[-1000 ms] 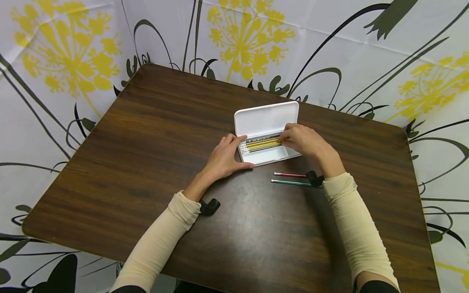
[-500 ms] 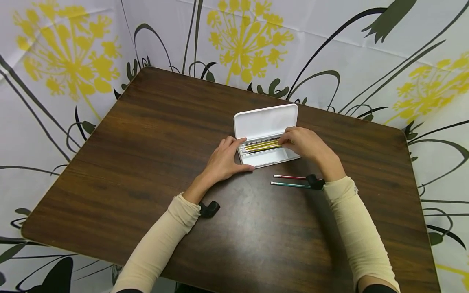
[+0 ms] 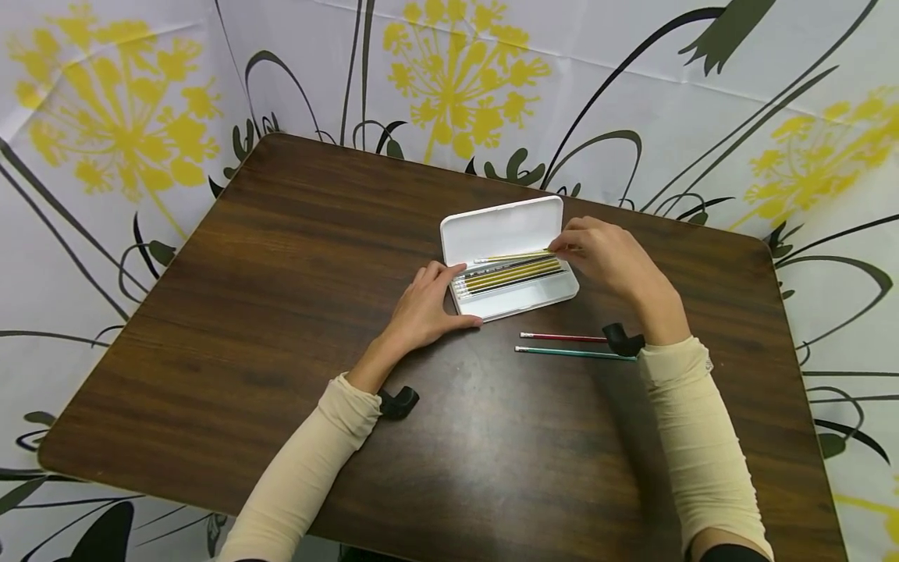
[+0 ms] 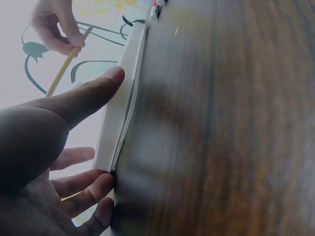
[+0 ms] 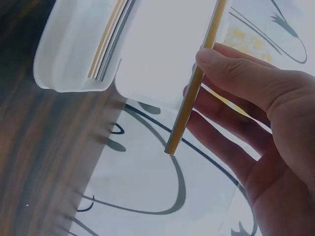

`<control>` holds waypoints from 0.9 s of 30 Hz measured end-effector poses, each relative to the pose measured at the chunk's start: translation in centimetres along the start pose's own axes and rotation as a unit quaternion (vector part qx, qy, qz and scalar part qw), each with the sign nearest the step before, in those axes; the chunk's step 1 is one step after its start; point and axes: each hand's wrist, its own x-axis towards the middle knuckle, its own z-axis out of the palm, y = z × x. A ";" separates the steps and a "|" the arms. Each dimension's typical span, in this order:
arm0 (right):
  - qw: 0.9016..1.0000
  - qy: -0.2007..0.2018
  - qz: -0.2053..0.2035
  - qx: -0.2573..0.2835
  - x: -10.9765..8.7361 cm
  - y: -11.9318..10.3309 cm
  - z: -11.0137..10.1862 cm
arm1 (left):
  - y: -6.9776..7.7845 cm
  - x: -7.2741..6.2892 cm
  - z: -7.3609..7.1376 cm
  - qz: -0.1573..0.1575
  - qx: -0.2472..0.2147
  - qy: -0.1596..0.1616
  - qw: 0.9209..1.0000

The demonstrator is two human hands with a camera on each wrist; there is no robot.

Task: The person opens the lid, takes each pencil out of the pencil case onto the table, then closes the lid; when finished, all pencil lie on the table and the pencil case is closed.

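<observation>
A white pencil case (image 3: 509, 308) lies with its lid raised on the table. Several yellow and dark pencils (image 3: 509, 276) with white eraser ends lie side by side inside it. My left hand (image 3: 424, 310) holds the case's left end, the thumb along the front wall and the fingers round the side, as the left wrist view shows. Above the case's right end, my right hand (image 3: 611, 254) pinches a yellow pencil (image 5: 189, 101) between thumb and fingers. That pencil is raised above the others, slanting in front of the lid.
A red pencil (image 3: 562, 337) and a green pencil (image 3: 562, 351) lie on the dark wooden table (image 3: 281, 273) in front of the case, partly under the right wrist's black camera (image 3: 623, 341). A white flower-patterned curtain (image 3: 316, 47) hangs behind the table.
My right hand has lifted a yellow pencil out of the row and moved up and to the right with it. My left hand stays on the case.
</observation>
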 end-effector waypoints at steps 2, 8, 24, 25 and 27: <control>1.000 0.000 0.005 0.005 -0.4 0.1 0.0 | 0.1 0.1 0.1 0.001 0.000 -0.001 1.000; 1.000 0.015 0.017 0.006 -2.7 1.1 -0.2 | 0.3 0.3 0.3 0.004 -0.002 -0.004 1.000; 0.994 0.035 0.100 -0.022 -11.4 4.6 -2.6 | -0.1 0.2 0.2 0.009 -0.005 0.003 1.000; 0.994 0.034 0.104 -0.022 -11.7 4.6 -2.8 | -0.1 0.3 0.3 0.011 -0.005 0.004 1.000; 0.994 0.031 0.107 -0.021 -12.0 4.7 -3.0 | 0.0 0.4 0.3 0.012 -0.005 0.004 1.000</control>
